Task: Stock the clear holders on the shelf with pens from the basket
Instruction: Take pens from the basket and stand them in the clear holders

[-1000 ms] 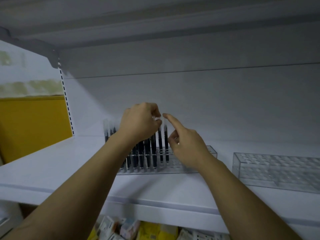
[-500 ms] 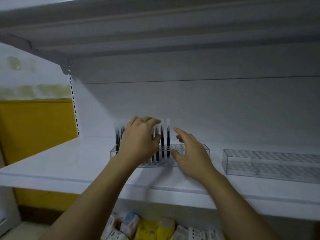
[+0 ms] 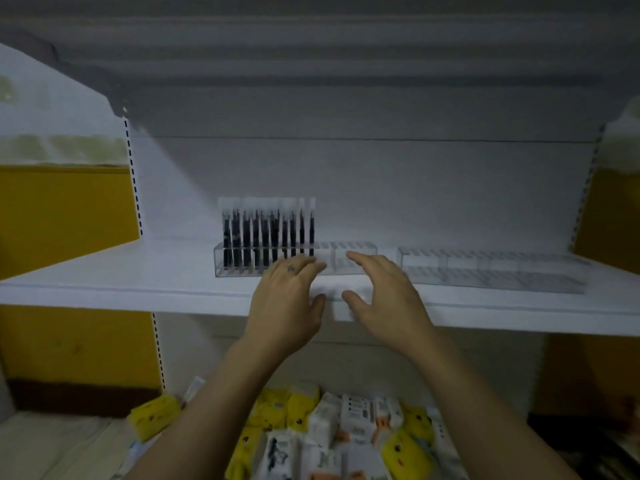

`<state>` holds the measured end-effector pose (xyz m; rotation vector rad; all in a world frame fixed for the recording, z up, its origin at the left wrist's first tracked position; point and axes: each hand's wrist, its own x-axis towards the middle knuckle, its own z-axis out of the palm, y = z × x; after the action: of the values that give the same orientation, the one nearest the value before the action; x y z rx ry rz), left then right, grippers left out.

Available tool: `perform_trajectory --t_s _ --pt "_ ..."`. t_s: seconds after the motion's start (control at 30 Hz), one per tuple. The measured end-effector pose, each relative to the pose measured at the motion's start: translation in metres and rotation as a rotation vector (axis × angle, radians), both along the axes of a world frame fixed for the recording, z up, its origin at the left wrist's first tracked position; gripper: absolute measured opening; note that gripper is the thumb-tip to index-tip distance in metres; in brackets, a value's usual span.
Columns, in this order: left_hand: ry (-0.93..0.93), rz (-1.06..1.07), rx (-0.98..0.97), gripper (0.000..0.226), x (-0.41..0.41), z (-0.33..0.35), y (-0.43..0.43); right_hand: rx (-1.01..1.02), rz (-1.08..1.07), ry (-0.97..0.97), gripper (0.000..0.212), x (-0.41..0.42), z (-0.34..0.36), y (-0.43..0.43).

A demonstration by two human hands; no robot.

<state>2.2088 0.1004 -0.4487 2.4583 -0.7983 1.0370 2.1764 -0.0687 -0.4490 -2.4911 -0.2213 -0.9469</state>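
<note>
A clear holder [image 3: 353, 259] stands on the white shelf [image 3: 138, 282], its left part filled with several upright black pens [image 3: 266, 233] with clear caps; its right part holds none. A second clear holder [image 3: 491, 270] with no pens lies to the right. My left hand [image 3: 287, 303] and my right hand [image 3: 384, 299] hover side by side in front of the first holder, over the shelf's front edge, fingers relaxed and spread, holding nothing. The basket is not in view.
Below the shelf lie several white and yellow packets [image 3: 332, 427]. Perforated uprights [image 3: 133, 174] flank the shelf bay, with yellow wall panels [image 3: 62, 216] at both sides. Another shelf board overhangs above.
Both hands have pulled back and down from the pens to the shelf's front edge, the left letting go of the pens. The view has drawn back, showing the lower shelf.
</note>
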Motion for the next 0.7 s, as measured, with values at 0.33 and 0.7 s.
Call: perform_trajectory --t_s 0.33,0.7 --pt "0.183 -0.079 0.022 0.043 -0.047 -0.098 -0.024 -0.007 -0.125 0.111 0.044 -0.058 -0.106 -0.021" --pt "0.662 -0.088 0.158 0.048 -0.054 -0.263 -0.051 0.012 -0.113 0.677 0.056 -0.072 -0.292 -0.042"
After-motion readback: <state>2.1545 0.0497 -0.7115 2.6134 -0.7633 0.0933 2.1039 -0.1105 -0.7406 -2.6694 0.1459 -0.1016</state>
